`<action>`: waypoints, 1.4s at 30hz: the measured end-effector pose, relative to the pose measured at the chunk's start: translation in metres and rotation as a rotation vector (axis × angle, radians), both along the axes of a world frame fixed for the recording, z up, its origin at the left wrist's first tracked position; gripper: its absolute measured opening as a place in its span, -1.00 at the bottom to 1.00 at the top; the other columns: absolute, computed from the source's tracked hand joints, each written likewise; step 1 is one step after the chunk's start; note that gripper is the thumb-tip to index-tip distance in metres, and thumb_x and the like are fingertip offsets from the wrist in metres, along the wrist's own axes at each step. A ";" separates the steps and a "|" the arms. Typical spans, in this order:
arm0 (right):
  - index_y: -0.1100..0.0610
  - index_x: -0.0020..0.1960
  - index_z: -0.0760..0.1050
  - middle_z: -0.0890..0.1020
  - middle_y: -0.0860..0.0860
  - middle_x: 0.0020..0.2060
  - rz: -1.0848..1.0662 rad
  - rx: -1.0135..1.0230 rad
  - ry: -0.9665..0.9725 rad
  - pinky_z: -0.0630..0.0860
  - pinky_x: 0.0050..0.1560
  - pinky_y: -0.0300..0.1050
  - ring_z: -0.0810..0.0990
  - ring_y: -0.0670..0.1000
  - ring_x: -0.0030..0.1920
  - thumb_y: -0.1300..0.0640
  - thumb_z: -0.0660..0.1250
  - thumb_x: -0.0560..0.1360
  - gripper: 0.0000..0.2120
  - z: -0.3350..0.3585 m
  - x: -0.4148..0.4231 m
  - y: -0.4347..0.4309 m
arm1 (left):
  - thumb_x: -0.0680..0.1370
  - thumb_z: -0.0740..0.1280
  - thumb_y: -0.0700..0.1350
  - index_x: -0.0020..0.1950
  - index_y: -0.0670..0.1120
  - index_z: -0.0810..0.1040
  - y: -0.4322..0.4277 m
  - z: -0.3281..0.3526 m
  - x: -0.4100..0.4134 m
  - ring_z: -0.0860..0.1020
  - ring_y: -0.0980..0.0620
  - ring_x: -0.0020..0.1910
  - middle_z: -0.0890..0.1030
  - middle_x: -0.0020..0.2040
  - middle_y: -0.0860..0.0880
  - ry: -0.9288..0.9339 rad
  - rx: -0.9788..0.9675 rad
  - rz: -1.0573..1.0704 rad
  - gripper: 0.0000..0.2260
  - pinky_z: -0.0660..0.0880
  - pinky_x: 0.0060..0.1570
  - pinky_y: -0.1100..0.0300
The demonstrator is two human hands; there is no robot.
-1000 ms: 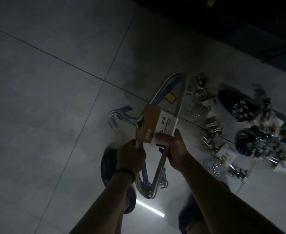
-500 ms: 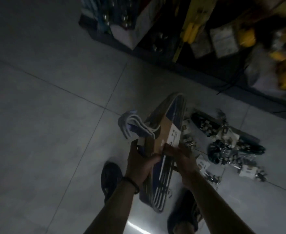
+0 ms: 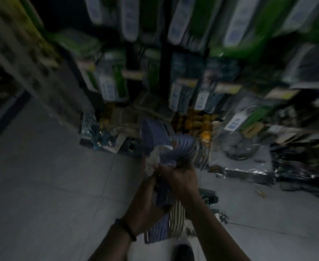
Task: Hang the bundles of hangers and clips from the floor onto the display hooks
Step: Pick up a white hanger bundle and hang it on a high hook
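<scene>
Both hands hold one bundle of blue and silver hangers (image 3: 166, 147) in front of me, edge-on and blurred by motion. My left hand (image 3: 145, 200) grips the bundle's lower part. My right hand (image 3: 179, 176) is closed on it higher up, near the hook ends, which fan out towards the display rack (image 3: 164, 76). More bundles of clips (image 3: 209, 196) lie on the floor just right of my right forearm, partly hidden by it. The display hooks themselves are too blurred to make out.
Packaged goods hang in rows on the rack across the top of the view. Bagged items (image 3: 249, 166) sit at the rack's foot on the right. Grey tiled floor (image 3: 51, 185) spreads to the left. My shoe (image 3: 183, 253) shows at the bottom.
The view has swung up from the floor to the display rack. The hanger bundle has risen with both hands and now points at the rack; the floor bundles have dropped behind my right arm.
</scene>
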State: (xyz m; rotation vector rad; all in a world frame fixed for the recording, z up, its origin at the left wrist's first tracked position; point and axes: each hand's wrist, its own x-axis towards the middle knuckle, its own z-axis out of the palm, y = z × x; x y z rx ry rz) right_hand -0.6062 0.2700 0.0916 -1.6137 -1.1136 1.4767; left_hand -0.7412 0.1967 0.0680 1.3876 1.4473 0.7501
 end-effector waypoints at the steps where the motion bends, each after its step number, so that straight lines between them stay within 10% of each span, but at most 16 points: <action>1: -0.02 0.11 0.68 0.76 -0.15 -0.06 -0.032 0.029 0.005 0.68 -0.13 -0.18 0.74 -0.10 -0.06 -0.15 0.70 0.30 -0.54 0.027 0.009 0.005 | 0.58 0.51 -0.15 0.59 0.07 0.30 0.009 0.032 0.004 0.43 0.31 0.43 0.46 0.45 0.19 -0.021 0.036 -0.054 -0.35 0.46 0.39 0.24; 7: 0.11 0.11 0.69 0.78 0.06 -0.06 -0.251 0.194 0.196 0.71 0.00 0.19 0.77 0.16 -0.05 0.10 0.63 0.40 -0.69 0.169 0.066 0.004 | 0.60 0.42 0.15 0.59 0.18 0.35 0.048 0.194 0.031 0.26 0.20 0.59 0.32 0.57 0.15 0.099 0.430 -0.341 -0.43 0.30 0.54 0.19; 11: 0.16 0.02 0.75 0.78 0.12 -0.04 -0.415 0.236 0.305 0.68 0.01 0.12 0.76 0.20 -0.01 0.20 0.55 0.48 -0.88 0.233 0.105 -0.023 | 0.63 0.44 -0.04 0.14 0.11 0.67 0.058 0.257 0.043 0.61 0.18 0.14 0.61 0.12 0.18 -0.058 0.654 0.008 -0.90 0.60 0.13 0.05; 15: 0.26 0.24 0.67 0.72 0.25 0.16 -0.511 0.292 0.415 0.64 0.15 0.21 0.71 0.31 0.15 0.10 0.51 0.46 -0.59 0.287 0.143 -0.064 | 0.61 0.44 0.13 0.33 0.04 0.56 0.064 0.303 0.078 0.71 0.05 0.05 0.74 0.07 0.05 -0.625 0.062 -0.022 -0.66 0.65 -0.12 0.24; 18: 0.28 0.29 0.63 0.69 0.28 0.20 -0.563 0.345 0.498 0.64 0.08 0.16 0.68 0.34 0.19 0.15 0.47 0.46 -0.57 0.319 0.171 -0.103 | 0.27 0.58 0.42 0.52 0.12 0.46 0.073 0.324 0.124 0.63 -0.03 0.32 0.59 0.42 0.09 -0.742 -0.290 -0.383 -0.11 0.53 0.33 -0.12; 22: 0.28 0.19 0.69 0.69 0.31 0.18 -0.603 0.435 0.483 0.65 0.04 0.11 0.71 0.29 0.13 0.15 0.44 0.45 -0.65 0.347 0.212 -0.157 | 0.49 0.50 0.07 0.43 -0.02 0.57 0.048 0.352 0.205 0.68 -0.23 0.23 0.67 0.34 -0.12 -0.759 -0.322 -0.502 -0.48 0.61 0.15 -0.24; 25: 0.25 0.12 0.71 0.74 0.24 0.11 -0.692 0.435 0.261 0.63 0.09 0.09 0.74 0.23 0.09 0.08 0.41 0.60 -0.75 0.361 0.252 -0.197 | 0.44 0.54 -0.03 0.32 -0.12 0.64 0.017 0.357 0.266 0.70 -0.29 0.13 0.71 0.22 -0.19 -0.804 -0.291 -0.479 -0.53 0.65 0.04 -0.17; 29: 0.16 -0.12 0.65 0.73 0.06 -0.23 -0.683 0.296 -0.486 0.61 -0.17 0.12 0.70 0.14 -0.22 -0.43 0.29 0.48 -0.38 0.391 0.325 -0.251 | 0.30 0.66 -0.04 0.31 -0.06 0.65 -0.011 0.370 0.354 0.70 -0.26 0.15 0.72 0.22 -0.16 -0.748 -0.087 -0.450 -0.41 0.62 0.15 -0.25; 34: 0.03 -0.10 0.62 0.65 -0.04 -0.33 -0.661 0.352 -1.263 0.59 -0.24 -0.27 0.61 -0.15 -0.31 -0.33 0.16 0.56 -0.52 0.465 0.433 -0.299 | 0.34 0.67 0.02 0.30 -0.04 0.58 -0.044 0.396 0.471 0.69 -0.20 0.10 0.70 0.17 -0.16 -0.614 0.169 -0.460 -0.41 0.67 0.03 -0.24; 36: -0.02 0.10 0.51 0.63 -0.03 -0.20 -0.705 0.442 -1.351 0.65 -0.25 -0.04 0.62 -0.04 -0.28 -0.25 0.20 0.58 -0.66 0.492 0.483 -0.298 | 0.30 0.72 -0.01 0.36 -0.11 0.55 -0.063 0.413 0.518 0.72 -0.14 0.11 0.72 0.18 -0.15 -0.628 0.203 -0.525 -0.30 0.70 0.03 -0.10; 42: 0.13 0.18 0.43 0.52 -0.04 -0.26 -0.691 0.468 -1.264 0.29 -0.51 -0.32 0.47 -0.14 -0.40 0.12 0.30 0.68 -0.88 0.539 0.606 -0.275 | 0.37 0.66 -0.05 0.32 0.17 0.44 -0.100 0.465 0.621 0.66 0.21 0.01 0.67 0.09 0.21 -0.650 0.273 -0.609 -0.38 0.60 -0.04 0.22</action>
